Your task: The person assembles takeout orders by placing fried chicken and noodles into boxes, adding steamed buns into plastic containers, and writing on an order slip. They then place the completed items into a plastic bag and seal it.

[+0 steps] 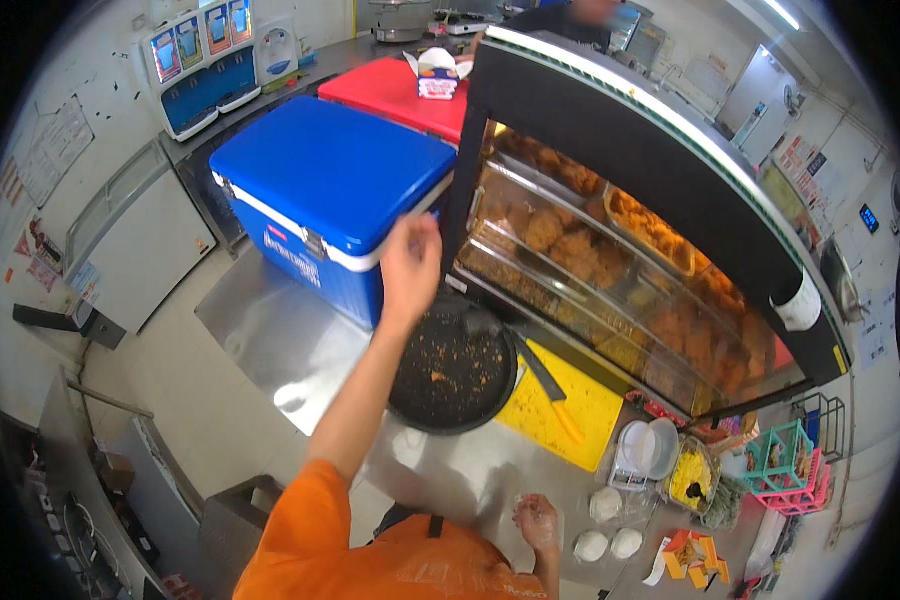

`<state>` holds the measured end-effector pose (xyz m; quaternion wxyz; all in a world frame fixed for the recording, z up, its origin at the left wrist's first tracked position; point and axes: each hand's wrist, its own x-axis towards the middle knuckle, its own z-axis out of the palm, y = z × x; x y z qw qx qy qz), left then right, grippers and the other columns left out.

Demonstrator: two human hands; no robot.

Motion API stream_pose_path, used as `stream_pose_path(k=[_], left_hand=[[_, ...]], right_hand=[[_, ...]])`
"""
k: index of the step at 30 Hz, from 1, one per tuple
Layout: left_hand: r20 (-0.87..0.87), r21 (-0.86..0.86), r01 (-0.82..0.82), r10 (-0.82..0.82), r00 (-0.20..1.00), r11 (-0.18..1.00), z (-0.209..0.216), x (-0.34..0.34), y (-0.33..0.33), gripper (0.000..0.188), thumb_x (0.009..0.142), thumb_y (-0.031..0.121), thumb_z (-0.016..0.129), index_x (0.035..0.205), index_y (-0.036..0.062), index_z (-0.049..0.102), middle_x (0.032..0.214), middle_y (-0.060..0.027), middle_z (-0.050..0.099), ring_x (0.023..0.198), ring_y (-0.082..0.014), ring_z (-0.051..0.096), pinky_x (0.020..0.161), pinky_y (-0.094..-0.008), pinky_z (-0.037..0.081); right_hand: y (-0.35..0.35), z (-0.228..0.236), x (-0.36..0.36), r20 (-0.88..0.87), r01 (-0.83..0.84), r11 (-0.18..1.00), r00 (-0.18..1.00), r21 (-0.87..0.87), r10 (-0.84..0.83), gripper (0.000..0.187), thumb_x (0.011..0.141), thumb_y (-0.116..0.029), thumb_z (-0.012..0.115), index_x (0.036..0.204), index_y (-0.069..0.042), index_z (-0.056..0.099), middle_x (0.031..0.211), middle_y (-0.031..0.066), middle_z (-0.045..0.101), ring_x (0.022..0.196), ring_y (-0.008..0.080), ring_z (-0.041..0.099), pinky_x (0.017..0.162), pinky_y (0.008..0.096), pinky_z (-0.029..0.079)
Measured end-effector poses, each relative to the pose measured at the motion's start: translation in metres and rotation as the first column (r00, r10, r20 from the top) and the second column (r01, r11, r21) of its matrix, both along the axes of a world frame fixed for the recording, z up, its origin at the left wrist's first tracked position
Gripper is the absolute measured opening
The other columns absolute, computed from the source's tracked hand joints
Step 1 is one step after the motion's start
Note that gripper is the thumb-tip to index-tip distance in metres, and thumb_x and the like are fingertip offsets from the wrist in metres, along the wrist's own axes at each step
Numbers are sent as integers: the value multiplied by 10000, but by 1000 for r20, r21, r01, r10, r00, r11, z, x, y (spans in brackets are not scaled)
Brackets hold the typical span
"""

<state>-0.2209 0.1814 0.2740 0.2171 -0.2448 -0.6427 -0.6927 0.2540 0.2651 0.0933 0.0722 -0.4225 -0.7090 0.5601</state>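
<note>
- from my remote seat i saw the left hand [410, 265] raised at the right side of the blue cooler box [335, 165], in front of its pale rim.
- its grip was partly closed, fingers bent; i could not tell whether it touched the box or had hold of anything.
- the blue cooler box stood with its lid down on the steel worktop [255, 335], just left of the glass-fronted display case [660, 170].
- the right hand [538, 522] hung low by the near edge of the worktop, fingers loosely curled and specked with something pale; i could not tell if its grip had hold of anything.
- to its right i made out three white round pieces [591, 546] near each other.
- below the left hand, partly behind the forearm, lay a round black pan [420, 395] scattered with crumbs.
- beside the pan i saw a yellow board [525, 425], a knife [542, 375] lying across it.
- fried-looking food [575, 255] filled the case's shelves.
- behind the case i noticed another person [560, 22] in a dark top.
</note>
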Motion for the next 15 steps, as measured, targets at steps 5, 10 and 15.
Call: stream_pose_path(k=[5, 10, 15], left_hand=[[444, 48, 8, -28, 896, 999, 52, -244, 66, 491, 839, 263, 756, 1197, -47, 626, 1157, -199, 690, 1074, -264, 670, 927, -361, 520], [505, -306, -43, 201, 839, 951, 43, -413, 122, 787, 901, 600, 541, 1345, -50, 561, 1322, -288, 601, 1284, -394, 553, 1104, -427, 399], [458, -286, -83, 212, 863, 955, 31, -520, 164, 866, 917, 687, 417, 1315, -63, 587, 1329, -297, 590, 1304, -404, 531, 1125, -436, 366]], right_hand=[[26, -32, 10, 14, -1, 979, 1000, 204, -2, 144, 931, -109, 593, 1001, 10, 635, 807, 130, 690, 674, 209, 677, 622, 346, 555], [29, -60, 36, 299, -264, 733, 950, 627, 86, 197, 988, -283, 577, 1009, -97, 639, 799, 146, 683, 650, 276, 642, 625, 432, 531], [1, -82, 53, 184, 519, 849, 848, -95, -497, 192, 987, -240, 533, 976, -67, 615, 768, 107, 668, 618, 209, 612, 580, 339, 512]])
